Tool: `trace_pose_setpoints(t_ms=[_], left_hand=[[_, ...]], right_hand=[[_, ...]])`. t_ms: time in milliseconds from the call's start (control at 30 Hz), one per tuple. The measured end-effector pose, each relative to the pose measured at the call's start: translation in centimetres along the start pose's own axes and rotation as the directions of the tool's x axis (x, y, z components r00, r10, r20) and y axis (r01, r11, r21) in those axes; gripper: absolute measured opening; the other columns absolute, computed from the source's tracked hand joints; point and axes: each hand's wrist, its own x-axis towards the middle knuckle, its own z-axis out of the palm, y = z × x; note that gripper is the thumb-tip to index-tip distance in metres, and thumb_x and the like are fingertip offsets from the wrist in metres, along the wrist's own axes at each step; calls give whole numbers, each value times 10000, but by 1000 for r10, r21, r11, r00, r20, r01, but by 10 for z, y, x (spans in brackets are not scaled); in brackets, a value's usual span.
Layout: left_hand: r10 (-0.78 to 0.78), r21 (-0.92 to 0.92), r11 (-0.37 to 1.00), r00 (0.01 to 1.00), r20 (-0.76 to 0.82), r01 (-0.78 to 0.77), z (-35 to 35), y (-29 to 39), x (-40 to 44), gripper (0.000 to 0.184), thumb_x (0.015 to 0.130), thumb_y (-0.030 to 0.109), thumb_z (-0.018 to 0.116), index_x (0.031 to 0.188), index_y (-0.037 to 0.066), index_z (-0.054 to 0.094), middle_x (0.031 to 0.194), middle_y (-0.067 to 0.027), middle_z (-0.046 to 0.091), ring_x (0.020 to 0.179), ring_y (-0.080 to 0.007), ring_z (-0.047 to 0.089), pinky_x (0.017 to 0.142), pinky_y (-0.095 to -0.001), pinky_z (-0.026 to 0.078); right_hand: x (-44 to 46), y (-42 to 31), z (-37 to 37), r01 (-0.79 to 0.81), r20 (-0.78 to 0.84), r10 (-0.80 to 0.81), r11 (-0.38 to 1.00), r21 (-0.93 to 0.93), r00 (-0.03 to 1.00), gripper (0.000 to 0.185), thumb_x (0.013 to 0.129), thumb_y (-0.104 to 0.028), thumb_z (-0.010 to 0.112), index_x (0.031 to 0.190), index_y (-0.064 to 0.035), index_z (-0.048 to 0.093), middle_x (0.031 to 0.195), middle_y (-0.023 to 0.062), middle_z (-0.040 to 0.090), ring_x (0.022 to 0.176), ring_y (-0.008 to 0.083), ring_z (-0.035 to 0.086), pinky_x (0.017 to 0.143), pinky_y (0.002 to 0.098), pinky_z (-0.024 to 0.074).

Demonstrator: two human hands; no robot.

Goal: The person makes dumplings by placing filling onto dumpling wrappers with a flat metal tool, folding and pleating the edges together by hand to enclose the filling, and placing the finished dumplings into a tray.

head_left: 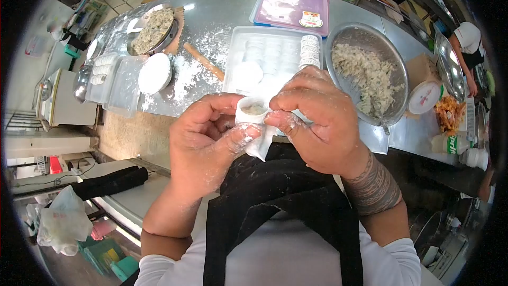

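Observation:
Between both hands, near the middle of the view, is a white dough wrapper point(250, 118) with pale filling showing in its round top. My left hand point(203, 140) grips its left side with thumb and fingers. On its right edge, my right hand point(317, 122) pinches with thumb and forefinger. Flour dusts both hands. Just beyond them lies a clear plastic tray point(238, 47) with rows of white pieces. To the right stands a large metal bowl point(399, 66) holding a chunky pale filling point(365, 74).
A rolling pin point(205, 62) lies on the floured metal table point(211, 10). Left of it are a white round container point(155, 73) and a pan of filling point(153, 30). A purple-lidded box point(293, 5) sits behind the tray. Another person point(468, 39) stands at the far right.

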Motion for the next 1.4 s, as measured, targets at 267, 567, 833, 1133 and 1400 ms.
trace_pose_setpoints(t_ms=[267, 567, 833, 1133, 1400], left_hand=[[-68, 63, 996, 995, 76, 63, -36, 11, 10, 355, 860, -60, 782, 1184, -58, 637, 1116, -128, 716, 1018, -168, 692, 904, -306, 567], [39, 16, 999, 999, 26, -39, -71, 3, 19, 347, 843, -65, 795, 1164, -50, 664, 1096, -125, 720, 1002, -163, 693, 877, -301, 570], [-30, 46, 999, 995, 99, 26, -98, 9, 27, 353, 847, -60, 795, 1177, -44, 668, 1096, -111, 713, 980, -149, 680, 864, -289, 562], [31, 48, 998, 994, 104, -36, -114, 1, 36, 329, 856, -57, 787, 1165, -37, 675, 1103, -118, 712, 985, -154, 684, 857, -286, 564], [-10, 56, 998, 989, 144, 2, -114, 7, 39, 322, 866, -43, 784, 1171, -37, 681, 1097, -110, 715, 979, -145, 677, 841, -274, 559]], right_hand=[[15, -6, 29, -55, -43, 55, 998, 8, 998, 123, 855, -163, 753, 919, -67, 708, 868, 79, 674, 834, 305, 604, 808, 415, 419], [31, -12, 63, -64, -78, 62, 998, -21, 995, 126, 851, -170, 750, 925, -74, 713, 874, 74, 677, 858, 301, 606, 817, 425, 415], [40, -15, 85, -114, -140, 100, 989, -96, 985, 130, 847, -171, 749, 932, -79, 714, 882, 74, 671, 876, 305, 599, 821, 433, 407], [48, -19, 91, -90, -96, 76, 984, -155, 993, 143, 825, -97, 799, 920, -35, 711, 877, 99, 686, 826, 279, 613, 789, 382, 467], [50, -20, 92, -146, -140, 127, 979, -141, 982, 130, 861, -192, 744, 938, -90, 718, 872, 71, 665, 858, 301, 584, 802, 434, 389]])
